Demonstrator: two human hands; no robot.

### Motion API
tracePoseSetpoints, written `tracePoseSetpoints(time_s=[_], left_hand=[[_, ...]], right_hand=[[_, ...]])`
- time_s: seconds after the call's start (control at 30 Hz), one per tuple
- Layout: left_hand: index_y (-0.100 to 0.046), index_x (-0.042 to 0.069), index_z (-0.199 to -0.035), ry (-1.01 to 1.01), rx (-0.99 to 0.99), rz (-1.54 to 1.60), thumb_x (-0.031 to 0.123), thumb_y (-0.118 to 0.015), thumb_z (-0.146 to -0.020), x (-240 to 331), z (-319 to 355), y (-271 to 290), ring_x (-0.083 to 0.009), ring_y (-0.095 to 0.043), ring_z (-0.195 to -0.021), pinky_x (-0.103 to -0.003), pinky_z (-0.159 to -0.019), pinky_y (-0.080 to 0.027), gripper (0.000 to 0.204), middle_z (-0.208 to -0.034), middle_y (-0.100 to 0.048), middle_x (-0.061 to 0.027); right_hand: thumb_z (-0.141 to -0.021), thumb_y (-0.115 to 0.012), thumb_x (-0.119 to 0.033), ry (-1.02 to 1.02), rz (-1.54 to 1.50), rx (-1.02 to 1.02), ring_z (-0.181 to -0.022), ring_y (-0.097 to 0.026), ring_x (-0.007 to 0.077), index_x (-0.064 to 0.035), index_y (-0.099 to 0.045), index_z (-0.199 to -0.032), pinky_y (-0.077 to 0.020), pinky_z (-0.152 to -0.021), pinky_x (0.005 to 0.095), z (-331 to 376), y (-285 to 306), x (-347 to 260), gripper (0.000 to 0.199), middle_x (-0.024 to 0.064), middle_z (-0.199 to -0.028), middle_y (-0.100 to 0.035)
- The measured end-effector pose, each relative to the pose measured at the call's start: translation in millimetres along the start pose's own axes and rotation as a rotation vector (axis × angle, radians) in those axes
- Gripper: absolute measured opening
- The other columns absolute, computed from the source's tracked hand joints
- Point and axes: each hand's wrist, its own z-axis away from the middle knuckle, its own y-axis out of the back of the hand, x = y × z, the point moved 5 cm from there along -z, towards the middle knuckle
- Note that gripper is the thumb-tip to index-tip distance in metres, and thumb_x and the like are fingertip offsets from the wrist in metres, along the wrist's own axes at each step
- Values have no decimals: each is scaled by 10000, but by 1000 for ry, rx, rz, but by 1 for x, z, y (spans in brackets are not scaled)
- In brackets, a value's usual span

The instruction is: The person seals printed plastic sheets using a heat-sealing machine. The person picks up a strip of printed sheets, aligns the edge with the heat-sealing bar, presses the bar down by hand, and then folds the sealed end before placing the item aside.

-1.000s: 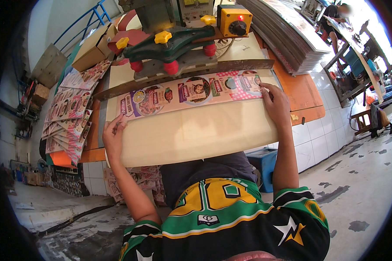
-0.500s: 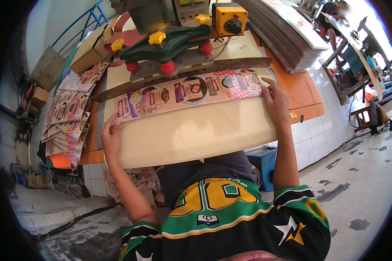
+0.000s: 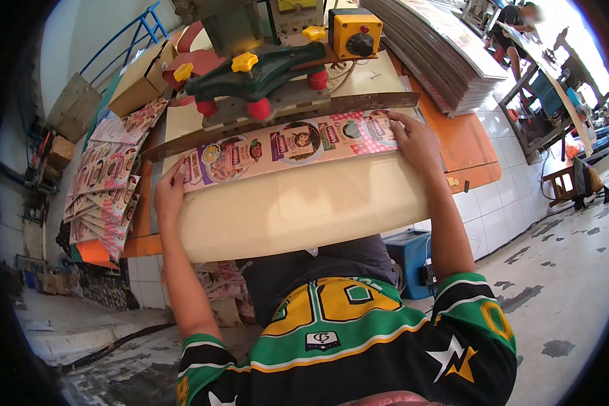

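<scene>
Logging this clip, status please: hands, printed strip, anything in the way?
Left hand at left end of printed strip, right hand at right end. Strip lies on cream surface. Metal bar along its far side.

A cardboard box sits upper left, a blue bin right of centre.

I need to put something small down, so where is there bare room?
The cream surface is bare between the printed strip and the near edge. So is the orange tabletop right of the right hand, in front of the sheet stack, bar scraps near its edge. Crowded: left, with fanned printed sheets, and behind the strip, under the green machine arm.
</scene>
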Motion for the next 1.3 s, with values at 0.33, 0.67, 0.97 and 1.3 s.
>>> tracePoseSetpoints(time_s=[0.33, 0.67, 0.97, 1.3], left_hand=[[-699, 250, -1334, 37, 31, -74, 374, -546, -1034, 7, 2, 1, -374, -703, -994, -388, -868, -521, 359, -1075, -728, -217], [-706, 264, -1323, 4, 45, -74, 357, -543, -1032, 1, -1, -2, -378, -701, -978, -395, -858, -524, 346, -1051, -726, -221], [-704, 266, -1327, 27, 34, -61, 364, -537, -1027, -5, -1, -3, -368, -705, -958, -396, -842, -521, 357, -1007, -732, -209], [-680, 226, -1369, -99, 158, -75, 411, -547, -1042, -4, 6, -2, -348, -709, -989, -387, -840, -529, 399, -1069, -735, -200]], right_hand=[[-1008, -572, -430, 12, 83, 38, -974, -712, 357, -262, -745, -1235, -539, -845, 459, 4, 1, -4, 332, 146, -1048, -760], [-1012, -560, -450, -7, 67, -1, -977, -714, 353, -282, -738, -1253, -536, -838, 467, 3, -2, 2, 343, 143, -1035, -763], [-1011, -562, -447, -6, 109, 31, -979, -713, 351, -288, -743, -1243, -537, -834, 455, 2, -2, 1, 334, 134, -1046, -763], [-1000, -605, -398, 47, -12, 90, -969, -721, 327, -250, -748, -1220, -542, -822, 432, 7, 0, -2, 302, 124, -1071, -762]])
